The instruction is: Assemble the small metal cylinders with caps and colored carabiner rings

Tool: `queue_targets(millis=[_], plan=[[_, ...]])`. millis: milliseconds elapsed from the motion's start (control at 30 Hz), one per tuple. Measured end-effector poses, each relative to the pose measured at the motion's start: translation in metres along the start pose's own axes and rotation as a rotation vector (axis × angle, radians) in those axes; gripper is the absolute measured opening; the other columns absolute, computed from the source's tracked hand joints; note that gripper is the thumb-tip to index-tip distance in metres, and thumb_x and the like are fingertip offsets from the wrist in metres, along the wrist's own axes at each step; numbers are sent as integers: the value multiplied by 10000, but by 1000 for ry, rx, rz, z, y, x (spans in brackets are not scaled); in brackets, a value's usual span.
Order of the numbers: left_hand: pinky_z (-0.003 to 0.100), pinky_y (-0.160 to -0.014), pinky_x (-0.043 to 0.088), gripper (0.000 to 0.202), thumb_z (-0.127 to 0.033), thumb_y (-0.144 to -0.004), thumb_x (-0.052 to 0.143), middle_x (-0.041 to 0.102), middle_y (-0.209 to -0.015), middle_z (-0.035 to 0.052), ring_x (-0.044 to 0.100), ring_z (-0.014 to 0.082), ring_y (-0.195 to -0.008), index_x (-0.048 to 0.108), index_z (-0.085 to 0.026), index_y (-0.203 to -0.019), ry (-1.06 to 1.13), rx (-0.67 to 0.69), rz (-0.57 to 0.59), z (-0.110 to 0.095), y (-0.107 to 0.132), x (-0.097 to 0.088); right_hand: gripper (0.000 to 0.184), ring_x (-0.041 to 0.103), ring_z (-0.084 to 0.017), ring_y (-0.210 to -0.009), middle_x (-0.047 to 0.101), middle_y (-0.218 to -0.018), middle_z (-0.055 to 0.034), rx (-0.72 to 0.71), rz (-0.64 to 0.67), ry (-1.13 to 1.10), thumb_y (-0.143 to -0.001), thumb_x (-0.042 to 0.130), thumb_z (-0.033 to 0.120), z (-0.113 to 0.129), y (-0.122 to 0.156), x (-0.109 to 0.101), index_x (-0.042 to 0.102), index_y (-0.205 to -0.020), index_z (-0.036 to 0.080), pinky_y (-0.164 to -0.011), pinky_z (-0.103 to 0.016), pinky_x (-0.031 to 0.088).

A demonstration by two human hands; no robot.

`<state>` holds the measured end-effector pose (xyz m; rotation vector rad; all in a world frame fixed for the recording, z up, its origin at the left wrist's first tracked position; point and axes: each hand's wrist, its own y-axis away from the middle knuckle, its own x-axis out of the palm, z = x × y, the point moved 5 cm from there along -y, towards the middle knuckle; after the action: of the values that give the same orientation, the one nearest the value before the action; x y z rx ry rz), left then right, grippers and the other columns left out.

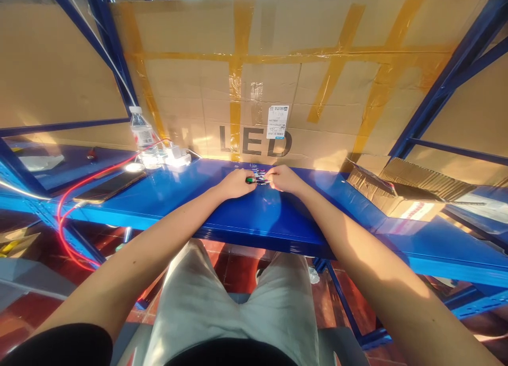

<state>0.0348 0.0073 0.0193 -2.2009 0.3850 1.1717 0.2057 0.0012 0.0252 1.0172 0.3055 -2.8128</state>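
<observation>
Both my hands meet over the middle of a blue metal shelf (254,217). My left hand (236,184) is closed around a small green-and-black item (250,180), whose kind I cannot make out. Close beside it, my right hand (284,179) has its fingers pinched together at a thin, light-coloured piece (266,182), too small to name. Between and just behind the fingers lies a cluster of small, shiny, multicoloured pieces (259,172) on the shelf. My fingers partly cover these things.
A large taped carton (325,90) marked LED stands behind the shelf. To the left are a clear plastic bottle (142,128), a white power strip (174,155), a phone (115,187) and a red cable (95,172). An open cardboard box (413,207) sits at right.
</observation>
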Motion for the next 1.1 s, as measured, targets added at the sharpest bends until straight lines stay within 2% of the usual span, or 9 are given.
queue_targets(millis=[100,200,300,433,633,733,833,1000,1100], plan=[[337,-692,427,176,-320,-866,608,744,-825,60,628,220,-719,733,-198,-844,-114,69,88,-4,1,4,207,395,-102,-426,507,-471,9,22,131,57,-811,608,172,-4,6,-4,565,-609,181,-456,-264,308],[345,-711,434,232,-362,-887,602,771,-879,83,659,242,-762,768,-199,-882,-174,95,114,-5,2,5,292,383,-98,-415,516,-463,-2,22,207,136,-809,651,223,-5,9,-4,515,-552,194,-438,-268,296],[349,-767,460,259,-384,-899,611,800,-994,80,699,262,-857,790,-212,-971,-164,101,119,-6,1,4,272,413,-104,-413,584,-514,-19,48,211,209,-847,620,230,-4,10,-5,519,-596,197,-439,-272,306],[334,-818,481,228,-309,-906,598,809,-1077,50,718,248,-937,788,-224,-998,-125,141,144,-11,2,5,224,427,-114,-422,590,-521,-14,94,211,318,-878,545,193,-5,11,-10,519,-656,200,-457,-272,305],[332,-734,463,160,-242,-875,575,777,-913,53,688,244,-825,727,-209,-914,-154,107,88,-14,2,4,250,464,-116,-533,541,-534,-4,-30,158,398,-812,552,139,-6,4,-14,504,-570,184,-543,-268,340],[337,-705,441,149,-249,-884,565,763,-897,58,684,256,-823,704,-216,-924,-216,104,74,-18,2,6,243,450,-121,-559,518,-538,6,-56,132,387,-796,552,148,-5,2,-12,504,-561,186,-555,-276,330],[341,-708,440,158,-258,-898,563,763,-932,62,696,269,-855,687,-220,-989,-262,106,67,-23,1,8,230,459,-126,-583,534,-559,8,-56,165,375,-786,590,200,-2,5,-10,528,-565,184,-566,-273,345],[351,-763,469,176,-259,-910,566,775,-1041,71,719,294,-968,672,-218,-1045,-296,106,81,-23,1,11,51,503,-137,-607,593,-599,9,-86,235,338,-682,700,215,-1,7,-8,676,-682,171,-579,-264,383],[352,-785,486,208,-256,-903,578,779,-1097,72,725,298,-1001,676,-222,-1084,-302,104,93,-21,1,12,87,493,-131,-577,582,-580,13,-76,294,291,-663,698,175,-4,6,-8,727,-744,163,-563,-267,383]])
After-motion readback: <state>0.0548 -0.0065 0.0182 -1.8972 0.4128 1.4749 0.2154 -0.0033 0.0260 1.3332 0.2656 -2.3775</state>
